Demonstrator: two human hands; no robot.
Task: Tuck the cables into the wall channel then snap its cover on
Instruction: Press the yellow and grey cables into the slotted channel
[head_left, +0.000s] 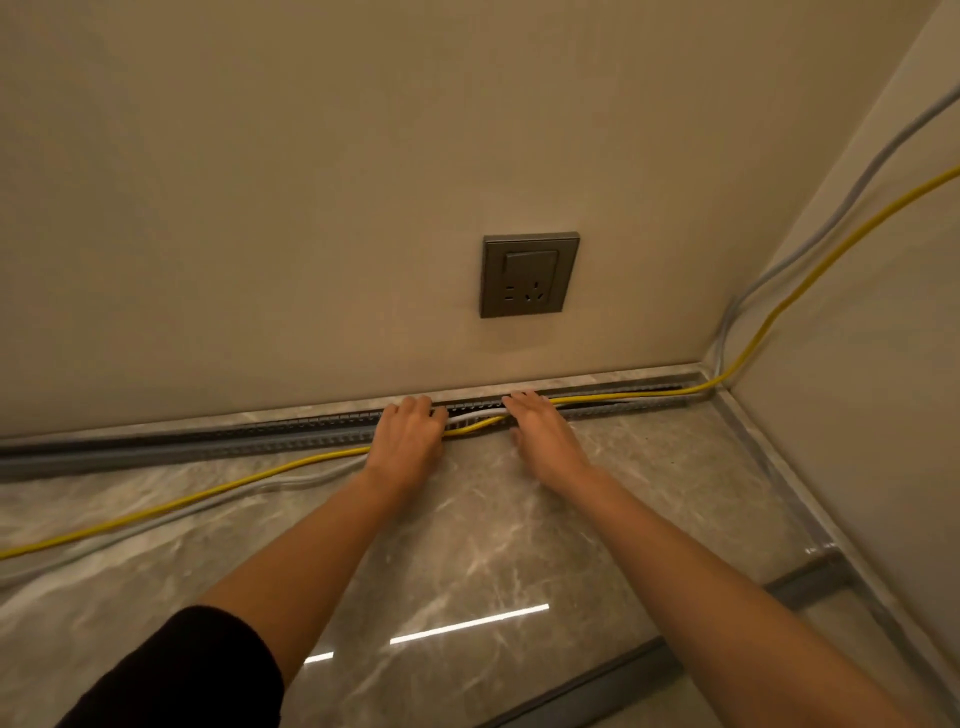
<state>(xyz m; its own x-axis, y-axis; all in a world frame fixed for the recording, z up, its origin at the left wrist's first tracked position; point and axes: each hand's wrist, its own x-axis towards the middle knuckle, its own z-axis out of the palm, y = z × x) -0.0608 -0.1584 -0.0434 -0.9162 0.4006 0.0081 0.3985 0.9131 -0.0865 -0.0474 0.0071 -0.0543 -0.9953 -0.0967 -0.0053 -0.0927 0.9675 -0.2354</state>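
Reaching forward and down, both bare forearms stretch toward the foot of the wall, where a grey slotted channel (218, 436) runs along the skirting. The left hand (408, 441) lies palm down with its fingers curled over the channel's front edge, pressing on the cables there; whether it actually grips one cannot be told. The right hand (540, 431) is flat, fingers extended and held together, their tips resting on the channel's open top.

Between the two hands a yellow cable (470, 426) and a white-grey cable (475, 414) cross the channel's lip. To the right of the right hand both lie inside the channel and run to the corner, where they climb the side wall. To the left of the left hand both lie loose on the floor, just in front of the channel. No cover sits on the channel.

The floor (493, 545) is glossy grey marble-patterned tile reflecting a strip light. The walls are plain beige, and a dark grey socket plate (530, 274) with a switch sits above the hands. A black sleeve (192, 675) shows at the lower left.
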